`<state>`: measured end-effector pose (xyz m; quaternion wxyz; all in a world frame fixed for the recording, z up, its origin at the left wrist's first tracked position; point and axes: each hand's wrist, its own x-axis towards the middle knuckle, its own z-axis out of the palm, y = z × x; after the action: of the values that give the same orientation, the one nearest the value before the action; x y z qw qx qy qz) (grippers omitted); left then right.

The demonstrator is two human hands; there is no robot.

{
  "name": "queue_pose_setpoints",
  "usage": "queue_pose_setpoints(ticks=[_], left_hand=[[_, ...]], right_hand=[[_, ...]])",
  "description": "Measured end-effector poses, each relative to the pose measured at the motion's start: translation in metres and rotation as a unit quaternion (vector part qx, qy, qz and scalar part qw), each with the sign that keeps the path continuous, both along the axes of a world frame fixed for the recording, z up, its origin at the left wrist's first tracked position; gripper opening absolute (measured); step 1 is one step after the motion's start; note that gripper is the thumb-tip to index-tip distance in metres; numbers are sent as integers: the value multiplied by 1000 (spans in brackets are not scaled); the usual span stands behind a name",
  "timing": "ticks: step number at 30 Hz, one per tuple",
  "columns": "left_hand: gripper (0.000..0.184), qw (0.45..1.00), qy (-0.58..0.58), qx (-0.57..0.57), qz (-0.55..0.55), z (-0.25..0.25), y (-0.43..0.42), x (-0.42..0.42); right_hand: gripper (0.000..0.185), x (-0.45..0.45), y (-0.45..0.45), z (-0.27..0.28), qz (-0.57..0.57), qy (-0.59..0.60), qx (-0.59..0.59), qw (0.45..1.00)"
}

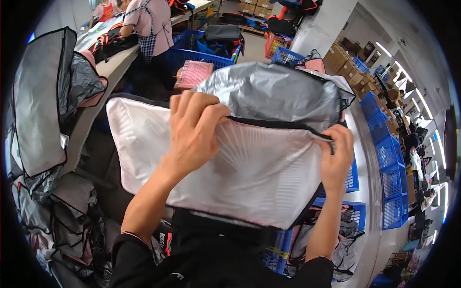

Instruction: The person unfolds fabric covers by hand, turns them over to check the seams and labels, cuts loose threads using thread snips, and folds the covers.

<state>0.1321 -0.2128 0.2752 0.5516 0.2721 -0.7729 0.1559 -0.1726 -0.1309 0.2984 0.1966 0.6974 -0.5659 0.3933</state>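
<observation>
A pale pink and white fabric piece [259,173] with black edging hangs in front of my body, a silver lining [278,93] bulging behind its top edge. My left hand [194,127] grips the black-edged top near the middle, fingers bent over it. At the right end of that edge, my right hand [337,149] pinches the binding between thumb and fingers. The lower edge of the piece hangs free near my black shirt.
Silver and pink bag pieces [41,101] are heaped at the left beside a long table [108,79]. A person [151,26] in a checked apron stands ahead. Blue crates [221,61] hold bags. More blue crates [391,182] and cardboard boxes [353,77] line the right.
</observation>
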Motion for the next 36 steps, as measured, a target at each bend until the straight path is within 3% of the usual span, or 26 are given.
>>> queue_pose_setpoints(ticks=[3,6,12,14,16,18,19,21,23,24,27,29,31,33,35,36], left_hand=[[27,999,-23,-31,17,9,18,15],[22,996,-90,3,11,-16,48,29],[23,940,-223,252,-61,-166,122,43],[23,917,-246,304,-81,-196,147,39],[21,910,-253,319,-79,-207,159,33],[20,905,-250,334,-83,-208,165,31],[20,906,-243,338,-81,-208,168,30],[20,905,-243,341,-76,-208,168,26],[19,910,-229,336,-78,-213,173,24],[22,909,-226,340,-82,-216,175,25],[24,904,-217,355,-100,-214,182,30],[24,894,-209,378,-121,-202,186,39],[27,902,-33,414,-113,-191,195,48],[23,919,48,389,-27,-175,195,52],[20,904,92,416,49,-160,188,49],[17,882,58,465,60,-152,183,45]], right_hand=[[20,6,14,7,-6,-1,-24,1000],[23,5,36,-20,-12,48,15,999],[15,10,85,-184,0,6,202,979],[14,13,109,-208,-26,-3,305,952],[16,21,126,-190,-34,21,384,922],[25,26,145,-164,-51,50,460,885],[23,40,150,-144,-88,-34,492,865],[28,54,159,-132,-17,-188,381,905],[34,69,139,-121,66,-7,265,962],[40,75,131,-118,78,44,289,953],[55,75,123,-147,159,74,394,902],[61,76,136,-168,198,70,377,902],[61,77,160,-177,218,75,401,886],[57,82,174,-185,226,83,399,885],[45,91,186,-188,246,104,417,869],[45,94,188,-189,255,124,415,865]])
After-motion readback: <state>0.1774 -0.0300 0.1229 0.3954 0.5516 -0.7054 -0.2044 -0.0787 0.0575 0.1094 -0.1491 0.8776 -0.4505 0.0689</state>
